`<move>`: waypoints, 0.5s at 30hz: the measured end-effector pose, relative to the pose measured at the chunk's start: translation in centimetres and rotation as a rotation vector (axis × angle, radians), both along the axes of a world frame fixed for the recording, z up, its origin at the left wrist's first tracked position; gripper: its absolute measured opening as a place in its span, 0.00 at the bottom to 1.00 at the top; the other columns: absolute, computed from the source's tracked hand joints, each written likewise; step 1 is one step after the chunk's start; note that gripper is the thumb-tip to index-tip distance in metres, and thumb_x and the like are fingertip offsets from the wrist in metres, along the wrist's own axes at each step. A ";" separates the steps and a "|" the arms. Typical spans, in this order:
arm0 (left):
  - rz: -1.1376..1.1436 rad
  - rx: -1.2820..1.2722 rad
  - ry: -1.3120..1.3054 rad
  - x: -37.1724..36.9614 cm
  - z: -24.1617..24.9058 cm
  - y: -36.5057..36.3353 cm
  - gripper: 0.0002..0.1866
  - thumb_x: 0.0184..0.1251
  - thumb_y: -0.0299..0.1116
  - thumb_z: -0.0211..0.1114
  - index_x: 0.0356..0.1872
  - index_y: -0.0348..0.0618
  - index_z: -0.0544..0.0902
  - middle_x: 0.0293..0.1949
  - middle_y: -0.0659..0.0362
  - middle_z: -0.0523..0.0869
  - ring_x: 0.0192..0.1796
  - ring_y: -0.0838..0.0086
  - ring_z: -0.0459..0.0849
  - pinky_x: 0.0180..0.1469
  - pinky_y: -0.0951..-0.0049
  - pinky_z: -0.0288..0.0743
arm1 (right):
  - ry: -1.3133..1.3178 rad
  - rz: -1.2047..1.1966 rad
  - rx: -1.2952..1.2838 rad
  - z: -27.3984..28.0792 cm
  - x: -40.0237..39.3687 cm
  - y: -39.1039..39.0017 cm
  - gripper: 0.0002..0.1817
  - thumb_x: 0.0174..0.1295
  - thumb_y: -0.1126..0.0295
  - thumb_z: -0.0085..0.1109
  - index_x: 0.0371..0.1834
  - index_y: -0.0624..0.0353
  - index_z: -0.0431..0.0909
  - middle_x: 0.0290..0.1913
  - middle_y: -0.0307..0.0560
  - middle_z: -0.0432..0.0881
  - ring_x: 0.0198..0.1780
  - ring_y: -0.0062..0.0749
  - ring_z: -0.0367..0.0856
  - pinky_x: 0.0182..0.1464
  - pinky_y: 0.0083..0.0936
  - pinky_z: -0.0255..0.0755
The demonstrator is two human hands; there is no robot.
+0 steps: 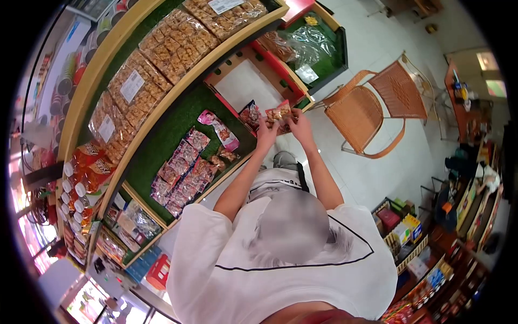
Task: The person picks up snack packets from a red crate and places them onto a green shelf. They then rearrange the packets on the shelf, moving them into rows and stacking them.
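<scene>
Both my hands are together at the near corner of a shallow red cardboard box. My right hand pinches the edge of a small red snack packet. The fingers of my left hand are closed at the packet's lower left side. Just beyond the left fingers, a dark snack packet lies in the corner of the cardboard box. Left of my hands, a pink snack packet lies on green turf, with rows of small snack packets below it and a few brown packets beside them.
Large bags of brown cluster snacks fill the upper shelf, with orange drink bottles at its left end. Behind the box is a green-lined tray with clear plastic bags. A wicker chair stands right; stocked shelves are at lower right.
</scene>
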State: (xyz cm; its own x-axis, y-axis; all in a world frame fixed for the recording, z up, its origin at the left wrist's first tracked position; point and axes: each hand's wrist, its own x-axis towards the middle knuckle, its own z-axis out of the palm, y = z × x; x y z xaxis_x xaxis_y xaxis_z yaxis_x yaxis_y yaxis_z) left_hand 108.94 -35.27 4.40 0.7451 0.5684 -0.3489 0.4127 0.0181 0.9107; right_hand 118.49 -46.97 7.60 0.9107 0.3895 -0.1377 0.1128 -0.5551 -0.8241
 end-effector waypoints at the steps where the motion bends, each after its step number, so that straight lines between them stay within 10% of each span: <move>1: 0.026 -0.011 0.050 2.9 -0.7 -0.1 0.29 0.62 0.42 0.64 0.58 0.37 0.66 0.45 0.47 0.83 0.48 0.57 0.83 0.51 0.62 0.75 | -0.022 0.034 -0.018 -0.7 3.0 0.5 0.21 0.58 0.68 0.59 0.54 0.63 0.72 0.43 0.58 0.83 0.43 0.47 0.84 0.45 0.35 0.77; 7: 0.227 -0.075 0.002 8.7 -6.1 2.4 0.24 0.68 0.33 0.58 0.61 0.34 0.65 0.48 0.53 0.82 0.48 0.71 0.81 0.51 0.71 0.74 | -0.019 0.215 -0.058 -7.7 10.1 5.7 0.23 0.56 0.68 0.58 0.55 0.63 0.72 0.43 0.61 0.82 0.46 0.52 0.82 0.47 0.36 0.76; 10: 0.215 -0.076 0.069 10.0 -9.4 3.3 0.25 0.66 0.39 0.59 0.61 0.40 0.68 0.54 0.45 0.78 0.57 0.56 0.78 0.58 0.63 0.69 | 0.087 0.295 -0.009 -9.3 11.9 6.9 0.22 0.55 0.67 0.58 0.53 0.64 0.73 0.42 0.62 0.82 0.46 0.53 0.82 0.48 0.38 0.76; 14: 0.383 0.136 0.139 8.6 -8.5 3.1 0.23 0.64 0.37 0.58 0.58 0.38 0.72 0.52 0.49 0.79 0.52 0.61 0.78 0.53 0.65 0.72 | 0.128 0.560 -0.154 -9.3 10.8 8.5 0.15 0.57 0.66 0.54 0.43 0.65 0.77 0.37 0.62 0.81 0.41 0.54 0.81 0.42 0.43 0.76; 15: 0.375 0.080 0.076 7.6 -9.8 3.3 0.22 0.64 0.35 0.58 0.58 0.38 0.73 0.51 0.51 0.79 0.51 0.65 0.78 0.51 0.67 0.73 | -0.454 0.747 0.058 -16.2 8.4 8.5 0.16 0.57 0.67 0.52 0.43 0.67 0.78 0.43 0.63 0.79 0.46 0.52 0.79 0.48 0.44 0.74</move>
State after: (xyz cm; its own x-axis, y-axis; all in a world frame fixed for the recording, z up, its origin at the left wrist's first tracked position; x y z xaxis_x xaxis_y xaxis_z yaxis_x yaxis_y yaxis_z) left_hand 116.59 -31.94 -5.39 0.4539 0.8243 -0.3384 0.4574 0.1104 0.8824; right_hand 126.87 -38.45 -8.64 0.3766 0.9012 0.2146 0.7542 -0.1638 -0.6359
